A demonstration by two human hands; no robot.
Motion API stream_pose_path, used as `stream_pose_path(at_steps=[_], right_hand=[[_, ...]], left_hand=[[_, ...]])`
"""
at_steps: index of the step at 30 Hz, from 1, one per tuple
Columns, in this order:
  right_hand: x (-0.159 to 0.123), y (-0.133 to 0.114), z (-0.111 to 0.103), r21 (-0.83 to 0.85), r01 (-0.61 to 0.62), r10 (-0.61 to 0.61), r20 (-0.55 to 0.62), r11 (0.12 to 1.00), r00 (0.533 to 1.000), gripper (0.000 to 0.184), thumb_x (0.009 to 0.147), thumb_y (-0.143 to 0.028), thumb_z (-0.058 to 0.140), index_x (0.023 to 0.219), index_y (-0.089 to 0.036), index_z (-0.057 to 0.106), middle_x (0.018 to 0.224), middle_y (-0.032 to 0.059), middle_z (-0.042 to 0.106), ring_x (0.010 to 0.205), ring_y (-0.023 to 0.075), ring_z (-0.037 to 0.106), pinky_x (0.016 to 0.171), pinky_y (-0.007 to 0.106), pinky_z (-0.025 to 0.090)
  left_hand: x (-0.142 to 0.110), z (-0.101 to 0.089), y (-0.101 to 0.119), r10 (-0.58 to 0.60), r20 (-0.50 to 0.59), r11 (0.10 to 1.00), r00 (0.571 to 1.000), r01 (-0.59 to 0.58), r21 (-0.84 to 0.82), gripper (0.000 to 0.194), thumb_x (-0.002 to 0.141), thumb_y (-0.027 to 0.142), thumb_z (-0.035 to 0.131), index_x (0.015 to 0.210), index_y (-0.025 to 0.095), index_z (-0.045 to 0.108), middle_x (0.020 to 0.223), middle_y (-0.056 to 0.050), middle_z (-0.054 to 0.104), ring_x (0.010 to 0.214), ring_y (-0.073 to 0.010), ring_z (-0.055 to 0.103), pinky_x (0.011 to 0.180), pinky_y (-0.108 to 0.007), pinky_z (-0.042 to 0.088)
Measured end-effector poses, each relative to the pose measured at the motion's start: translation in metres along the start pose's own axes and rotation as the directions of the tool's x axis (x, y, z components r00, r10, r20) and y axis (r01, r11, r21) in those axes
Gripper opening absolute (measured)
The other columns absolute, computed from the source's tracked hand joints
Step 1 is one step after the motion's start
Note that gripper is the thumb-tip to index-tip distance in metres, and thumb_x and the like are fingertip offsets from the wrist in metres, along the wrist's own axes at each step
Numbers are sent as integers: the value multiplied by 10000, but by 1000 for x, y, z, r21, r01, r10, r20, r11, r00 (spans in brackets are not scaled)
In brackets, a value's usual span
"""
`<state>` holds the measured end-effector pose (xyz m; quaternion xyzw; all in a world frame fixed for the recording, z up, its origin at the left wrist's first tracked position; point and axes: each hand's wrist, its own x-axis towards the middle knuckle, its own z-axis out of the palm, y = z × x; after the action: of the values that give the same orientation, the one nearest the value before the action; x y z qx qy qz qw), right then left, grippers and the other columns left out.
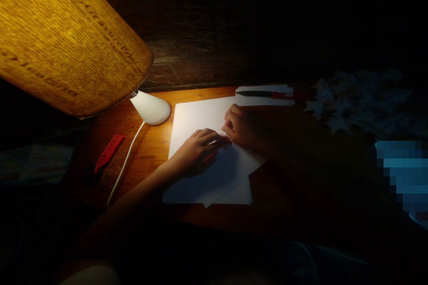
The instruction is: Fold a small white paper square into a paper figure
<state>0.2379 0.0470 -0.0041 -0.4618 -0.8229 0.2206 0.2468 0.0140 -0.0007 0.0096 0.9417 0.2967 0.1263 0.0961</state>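
So your paper (194, 118) is right under both hands, flat on the table (154, 144), fingertips over its right-hand half. One corner of the top sheet pokes out toward you, askew to the sheets below; your hands hide too much to call its long axis. Your left hand (204, 149) has its fingers bunched, your right hand (236, 127) is curled in close beside it, but I can't tell if either's actually pinching anything. Lamp (76, 44) is off left, a black-and-red tool (254, 94) beyond your right hand.
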Motion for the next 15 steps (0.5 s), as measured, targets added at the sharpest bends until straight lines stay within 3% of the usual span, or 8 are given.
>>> stream_pose_path(at_steps=[8, 15], right_hand=[[-1, 0, 0, 15, 14, -14, 0, 1000, 1000, 178, 930, -142, 636, 809, -221, 532, 1056, 139, 642, 895, 235, 611, 820, 405, 490], [-1, 5, 6, 133, -26, 35, -64, 991, 997, 225, 854, -163, 692, 852, -243, 481, 1009, 62, 585, 748, 180, 517, 717, 371, 422]], left_hand=[[1, 0, 0, 34, -18, 999, 999, -34, 17, 521, 1002, 83, 551, 1483, 268, 624, 1307, -87, 720, 1182, -269, 615, 979, -432, 536], [2, 0, 2, 19, -21, 999, 1000, -19, 33, 469, 1001, 87, 552, 1430, 240, 660, 1259, -95, 723, 1159, -271, 618, 953, -425, 531]])
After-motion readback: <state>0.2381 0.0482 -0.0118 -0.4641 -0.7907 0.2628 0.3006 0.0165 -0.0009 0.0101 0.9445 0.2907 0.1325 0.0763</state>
